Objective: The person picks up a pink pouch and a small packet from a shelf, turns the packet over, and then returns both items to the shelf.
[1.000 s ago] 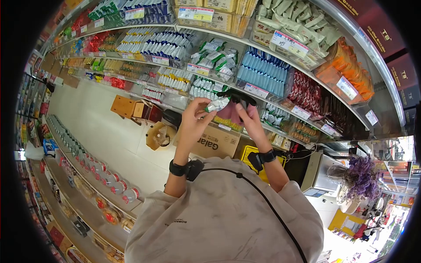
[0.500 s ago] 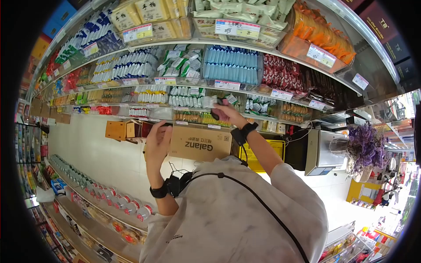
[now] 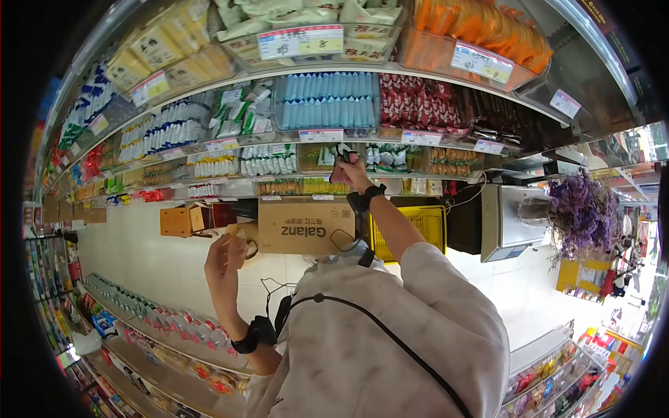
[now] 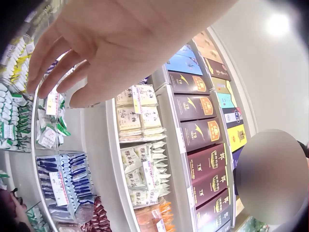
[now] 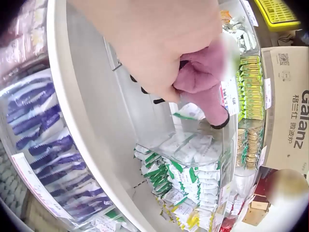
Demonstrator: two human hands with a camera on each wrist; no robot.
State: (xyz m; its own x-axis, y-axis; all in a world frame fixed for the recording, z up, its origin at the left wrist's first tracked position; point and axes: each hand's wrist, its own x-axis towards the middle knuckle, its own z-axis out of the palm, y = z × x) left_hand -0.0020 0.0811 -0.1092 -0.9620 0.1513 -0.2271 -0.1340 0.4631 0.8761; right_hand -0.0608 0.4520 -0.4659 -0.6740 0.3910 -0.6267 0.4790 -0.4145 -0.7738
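Observation:
My right hand (image 3: 355, 175) reaches to a lower shelf bin and grips a mauve cloth item (image 5: 200, 79) with black edging. Part of that item hides behind the fingers in the right wrist view. Just under it a green-and-white packet (image 5: 190, 112) shows beside the bin's clear wall. The neighbouring bin holds many small green-and-white packets (image 5: 193, 179). Away from the shelf, on the left, my left hand (image 3: 226, 261) is raised with its fingers loosely extended. Nothing is in it, as the left wrist view of the hand (image 4: 116, 43) also shows.
An upper shelf edge (image 5: 72, 121) runs close beside my right hand, and light-blue packets (image 3: 324, 111) fill a bin above. Below stand a Galanz carton (image 3: 306, 226) and a yellow basket (image 3: 435, 226). Purple dried flowers (image 3: 582, 226) stand at the right.
The green-and-white packet, first in my left hand, passed to my right hand, which reached to the shelf. My left hand moved left and down, now without the packet. The head view shifted right.

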